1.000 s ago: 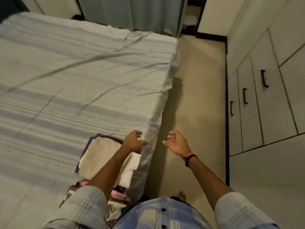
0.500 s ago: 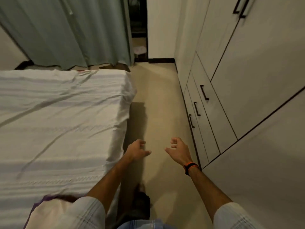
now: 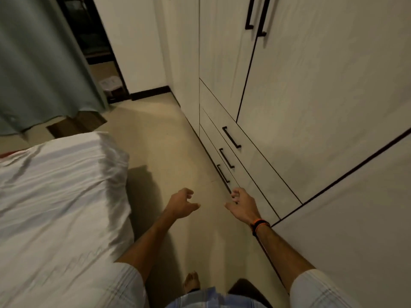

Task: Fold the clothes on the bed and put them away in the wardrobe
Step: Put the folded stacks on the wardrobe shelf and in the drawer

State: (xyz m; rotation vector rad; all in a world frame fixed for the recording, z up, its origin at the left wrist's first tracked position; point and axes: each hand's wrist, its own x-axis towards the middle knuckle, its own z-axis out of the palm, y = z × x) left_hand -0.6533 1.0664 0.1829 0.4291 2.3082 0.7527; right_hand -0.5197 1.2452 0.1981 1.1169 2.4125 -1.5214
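The white wardrobe [image 3: 322,112] fills the right side, its tall doors shut, with black handles [image 3: 255,14] at the top and three shut drawers with black handles [image 3: 231,137] low down. The bed [image 3: 55,207] with its pale striped sheet lies at the left. No clothes show on it in this view. My left hand [image 3: 181,204] hangs over the floor between bed and wardrobe, fingers loosely curled, holding nothing. My right hand [image 3: 242,204], with an orange and black wristband, is held out empty close to the lowest drawer front, fingers relaxed.
A beige floor strip [image 3: 169,156] runs between bed and wardrobe. A green curtain [image 3: 37,63] hangs at the back left beside a dark doorway [image 3: 93,41]. A brown box [image 3: 75,125] sits past the bed's corner. My bare foot [image 3: 191,282] stands on the floor.
The view has swung right from the bed to the wardrobe; the folded clothes at the bed's edge have left the frame. Both empty hands have moved off the bed toward the drawers.
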